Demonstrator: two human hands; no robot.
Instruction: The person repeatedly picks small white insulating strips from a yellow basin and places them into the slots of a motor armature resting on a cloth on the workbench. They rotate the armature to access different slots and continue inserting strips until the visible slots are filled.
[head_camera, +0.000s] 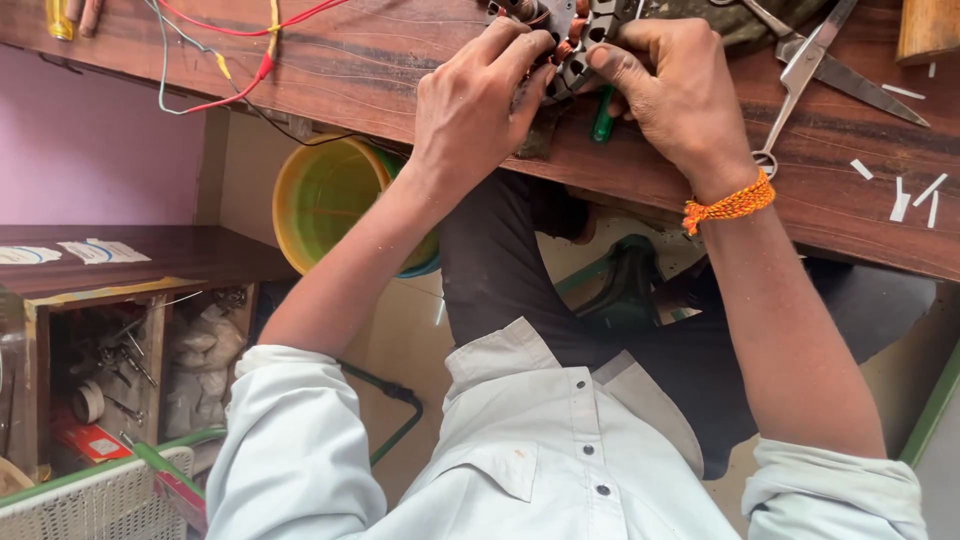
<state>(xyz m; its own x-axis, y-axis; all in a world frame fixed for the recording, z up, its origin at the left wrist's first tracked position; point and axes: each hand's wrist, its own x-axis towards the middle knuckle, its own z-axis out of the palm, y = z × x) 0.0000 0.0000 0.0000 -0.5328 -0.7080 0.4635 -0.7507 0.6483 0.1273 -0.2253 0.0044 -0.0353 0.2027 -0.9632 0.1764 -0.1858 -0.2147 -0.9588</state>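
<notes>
- The left hand (478, 95) and the right hand (665, 85) meet at the far edge of the wooden surface (400, 80), both closed around a round metal motor core (572, 45) with copper windings in its slots.
- The left fingers press on the near rim of the core; the right thumb and fingers pinch its other side, with a green-handled tool (602, 118) tucked under the right palm.
- To work well here, I judge, hold the core steady with one hand and let the other do the fine work, so the thin wire is not nicked.
- Scissors (810, 70) lie just right of the right hand; red, yellow and grey wires (225, 70) trail at the left, near a yellow bucket (325, 195) below the surface.
</notes>
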